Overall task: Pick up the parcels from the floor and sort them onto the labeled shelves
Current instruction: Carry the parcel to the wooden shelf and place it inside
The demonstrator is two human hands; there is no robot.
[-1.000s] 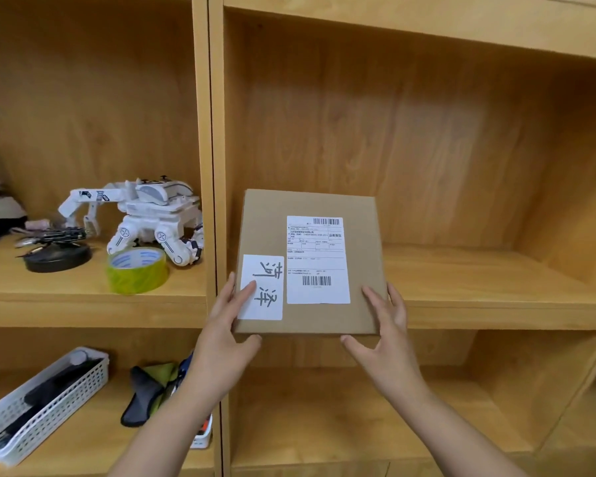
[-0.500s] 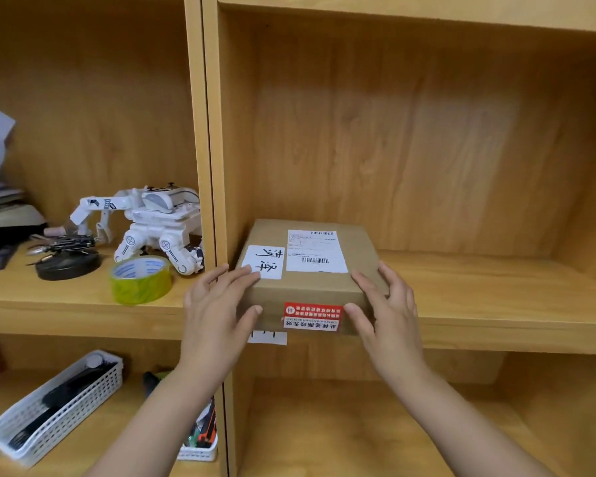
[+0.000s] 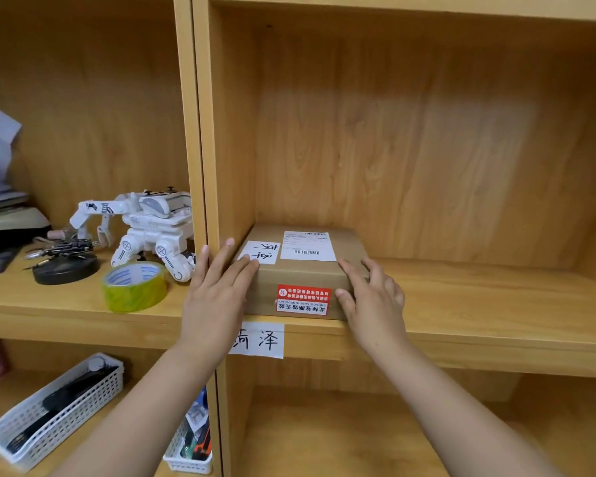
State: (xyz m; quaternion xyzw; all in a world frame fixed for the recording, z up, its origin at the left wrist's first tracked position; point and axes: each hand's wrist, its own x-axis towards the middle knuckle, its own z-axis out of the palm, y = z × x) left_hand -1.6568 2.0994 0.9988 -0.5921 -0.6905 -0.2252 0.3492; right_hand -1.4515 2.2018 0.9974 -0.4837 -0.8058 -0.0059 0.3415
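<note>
A brown cardboard parcel [image 3: 303, 270] lies flat on the middle wooden shelf [image 3: 479, 304], pushed against the left divider. It carries a white shipping label, a handwritten white name tag and a red seal sticker on its front face. My left hand [image 3: 217, 294] rests with flat fingers on the parcel's front left corner. My right hand [image 3: 372, 294] presses the front right corner, fingers spread over the top edge. A white paper label [image 3: 262, 340] with handwritten characters is stuck on the shelf's front edge just below the parcel.
The left compartment holds a white toy robot [image 3: 145, 228], a roll of yellow-green tape [image 3: 135, 287], a black round item [image 3: 66, 266] and stacked papers. Below are a white mesh basket [image 3: 55, 411] and a smaller basket [image 3: 190, 452]. The shelf right of the parcel is bare wood.
The parcel was tilted up in both hands, then went down flat onto the shelf and slid deeper in against the left divider. The shelf's paper label has come into sight.
</note>
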